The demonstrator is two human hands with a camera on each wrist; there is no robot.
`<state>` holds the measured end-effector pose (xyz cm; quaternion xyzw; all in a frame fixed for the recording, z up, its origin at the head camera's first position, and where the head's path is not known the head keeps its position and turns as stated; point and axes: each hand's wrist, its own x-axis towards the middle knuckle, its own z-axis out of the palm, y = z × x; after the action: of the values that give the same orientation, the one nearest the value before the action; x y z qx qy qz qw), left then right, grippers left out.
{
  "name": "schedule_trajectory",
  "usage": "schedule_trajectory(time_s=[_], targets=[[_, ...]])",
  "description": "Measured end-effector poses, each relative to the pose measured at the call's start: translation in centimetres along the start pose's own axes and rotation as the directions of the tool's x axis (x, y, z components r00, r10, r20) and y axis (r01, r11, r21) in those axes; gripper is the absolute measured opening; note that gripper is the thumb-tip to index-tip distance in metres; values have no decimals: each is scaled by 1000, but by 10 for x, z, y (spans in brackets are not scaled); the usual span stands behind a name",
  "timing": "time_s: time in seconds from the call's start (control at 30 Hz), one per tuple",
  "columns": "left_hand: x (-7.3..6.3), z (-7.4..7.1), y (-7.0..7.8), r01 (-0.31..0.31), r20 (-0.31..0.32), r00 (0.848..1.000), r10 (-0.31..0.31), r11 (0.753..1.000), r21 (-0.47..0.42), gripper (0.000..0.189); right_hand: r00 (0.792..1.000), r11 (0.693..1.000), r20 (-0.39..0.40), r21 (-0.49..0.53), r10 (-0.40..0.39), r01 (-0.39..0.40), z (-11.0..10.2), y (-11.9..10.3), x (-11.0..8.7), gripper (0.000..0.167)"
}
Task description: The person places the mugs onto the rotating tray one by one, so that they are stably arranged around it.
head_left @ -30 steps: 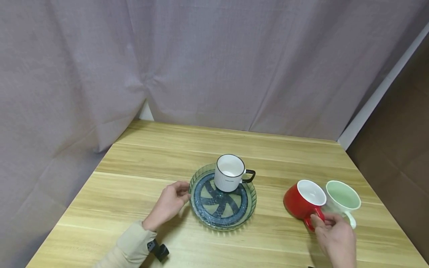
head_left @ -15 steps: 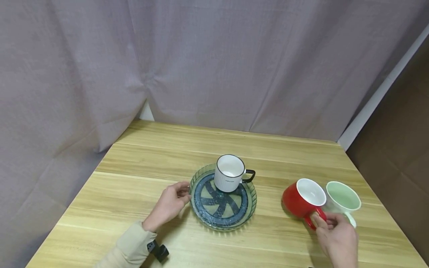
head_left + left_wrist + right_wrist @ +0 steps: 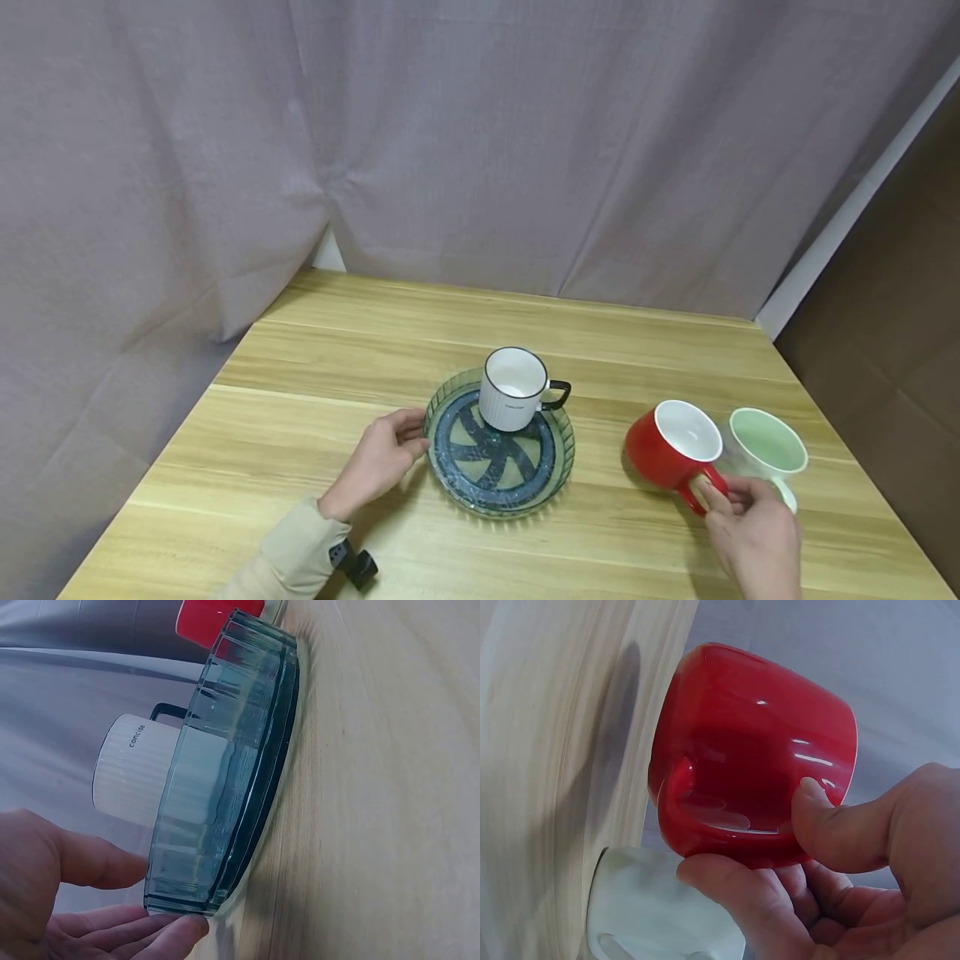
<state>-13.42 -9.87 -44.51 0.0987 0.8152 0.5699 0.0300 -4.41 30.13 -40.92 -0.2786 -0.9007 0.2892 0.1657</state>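
Observation:
My right hand (image 3: pixel 753 529) pinches the handle of a red mug (image 3: pixel 660 450) with a white inside. The mug is tilted and, in the right wrist view, the red mug (image 3: pixel 757 742) is off the table, its shadow apart from it. Just right of it stands a pale green mug (image 3: pixel 772 442), partly behind my fingers. A greenish glass dish (image 3: pixel 491 496) with a fluted wall lies at the middle. My left hand (image 3: pixel 378 458) holds its left edge; in the left wrist view the thumb (image 3: pixel 101 862) meets the rim, fingers against the outer wall.
A white ribbed mug (image 3: pixel 510 404) with a black handle stands upright in the back part of the dish, handle to the right. Grey cloth (image 3: pixel 480 150) hangs behind the wooden table (image 3: pixel 360 333). A brown panel (image 3: pixel 885 367) borders the right side.
The red mug has shifted slightly left, away from the green mug, in my right hand. My left hand and the glass dish have hardly moved.

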Motion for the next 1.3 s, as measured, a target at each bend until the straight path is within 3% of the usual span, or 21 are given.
schedule_trajectory(time_s=[0.5,1.3], targets=[[-1,-1,0,8,7,1000,-8,1000,-7,40,1000,1000,-8,18,-18,19,1,-3,-5,27],[3,-6,-3,-4,35,999,3,999,35,39,993,997,-106,39,-55,60,-4,-16,-29,24]])
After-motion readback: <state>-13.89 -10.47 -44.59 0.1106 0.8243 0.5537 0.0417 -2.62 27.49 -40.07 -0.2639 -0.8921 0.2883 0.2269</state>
